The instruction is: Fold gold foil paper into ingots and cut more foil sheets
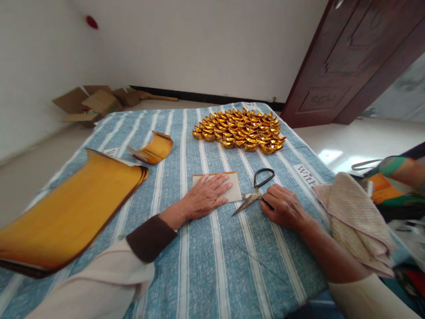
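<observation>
My left hand (209, 194) lies flat on a small pale sheet of paper (234, 188) with a gold edge along its far side. To the right, my right hand (283, 206) is closed around one black handle of a pair of scissors (252, 200). Their other looped handle points away from me, and the worn blades point left and toward me, close to the paper's right corner. Farther back sits a cluster of shiny gold folded paper ingots (245, 128). On the left rest a large stack of gold paper sheets (66, 208) and a smaller curled stack (154, 148).
A blue-and-white striped cloth (199, 266) covers the table. At its right edge lies a beige towel (355, 217), with a colourful bag (392, 181) beyond. Open cardboard boxes (89, 104) stand on the floor behind, and a dark red door (341, 66) is at back right.
</observation>
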Demonstrator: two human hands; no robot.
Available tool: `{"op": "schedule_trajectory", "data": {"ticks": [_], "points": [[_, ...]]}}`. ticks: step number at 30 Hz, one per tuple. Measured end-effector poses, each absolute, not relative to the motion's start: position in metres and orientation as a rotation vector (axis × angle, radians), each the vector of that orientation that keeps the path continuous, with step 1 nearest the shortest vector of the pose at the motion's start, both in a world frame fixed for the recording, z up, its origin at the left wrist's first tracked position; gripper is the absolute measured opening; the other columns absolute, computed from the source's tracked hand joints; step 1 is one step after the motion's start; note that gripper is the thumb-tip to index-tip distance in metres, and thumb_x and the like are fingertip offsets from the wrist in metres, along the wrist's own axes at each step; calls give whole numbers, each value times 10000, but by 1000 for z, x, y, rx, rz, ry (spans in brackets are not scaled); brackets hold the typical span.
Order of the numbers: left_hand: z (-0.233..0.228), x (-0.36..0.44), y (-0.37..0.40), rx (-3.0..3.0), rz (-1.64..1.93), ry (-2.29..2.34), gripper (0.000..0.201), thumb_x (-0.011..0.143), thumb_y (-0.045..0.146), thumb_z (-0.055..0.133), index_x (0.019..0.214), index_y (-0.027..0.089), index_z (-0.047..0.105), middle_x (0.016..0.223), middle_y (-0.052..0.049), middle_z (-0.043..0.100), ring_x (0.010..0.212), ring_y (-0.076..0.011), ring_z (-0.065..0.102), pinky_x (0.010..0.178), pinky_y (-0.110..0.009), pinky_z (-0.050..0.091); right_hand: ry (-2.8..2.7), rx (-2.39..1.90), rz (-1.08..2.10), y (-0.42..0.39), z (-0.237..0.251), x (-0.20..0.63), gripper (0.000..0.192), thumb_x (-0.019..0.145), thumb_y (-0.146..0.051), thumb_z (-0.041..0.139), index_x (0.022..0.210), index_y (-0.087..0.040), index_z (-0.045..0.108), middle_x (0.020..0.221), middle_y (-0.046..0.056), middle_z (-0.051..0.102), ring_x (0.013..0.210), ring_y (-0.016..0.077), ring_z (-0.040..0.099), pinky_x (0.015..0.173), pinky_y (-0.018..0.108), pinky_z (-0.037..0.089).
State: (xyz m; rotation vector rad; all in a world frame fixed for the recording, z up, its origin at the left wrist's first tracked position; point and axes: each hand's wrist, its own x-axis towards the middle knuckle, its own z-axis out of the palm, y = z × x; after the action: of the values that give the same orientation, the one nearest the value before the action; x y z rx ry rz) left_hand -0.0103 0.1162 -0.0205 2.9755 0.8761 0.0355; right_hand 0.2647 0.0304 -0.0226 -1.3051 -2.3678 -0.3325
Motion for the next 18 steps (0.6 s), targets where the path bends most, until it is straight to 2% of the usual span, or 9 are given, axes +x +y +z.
{"op": "schedule_trajectory", "data": {"ticks": [8, 18], "points": [[-17, -8, 114, 2978, 43, 895, 499, 976, 465, 403, 1426, 248, 402, 1540, -110, 317, 1402, -296, 283, 1071, -487, 216, -2392, -1250, -356, 23, -23, 267, 305, 891, -186, 504, 590, -191, 556, 637, 32, 508, 660, 159, 447, 639, 303, 357], [-18, -8, 114, 2998, 22, 891, 480, 988, 472, 373, 1436, 300, 386, 1556, -100, 281, 1412, -306, 252, 1066, -496, 194, -2390, -1238, -394, 25, -22, 259, 289, 867, -161, 517, 580, -197, 533, 618, 20, 491, 645, 154, 435, 624, 305, 331]]}}
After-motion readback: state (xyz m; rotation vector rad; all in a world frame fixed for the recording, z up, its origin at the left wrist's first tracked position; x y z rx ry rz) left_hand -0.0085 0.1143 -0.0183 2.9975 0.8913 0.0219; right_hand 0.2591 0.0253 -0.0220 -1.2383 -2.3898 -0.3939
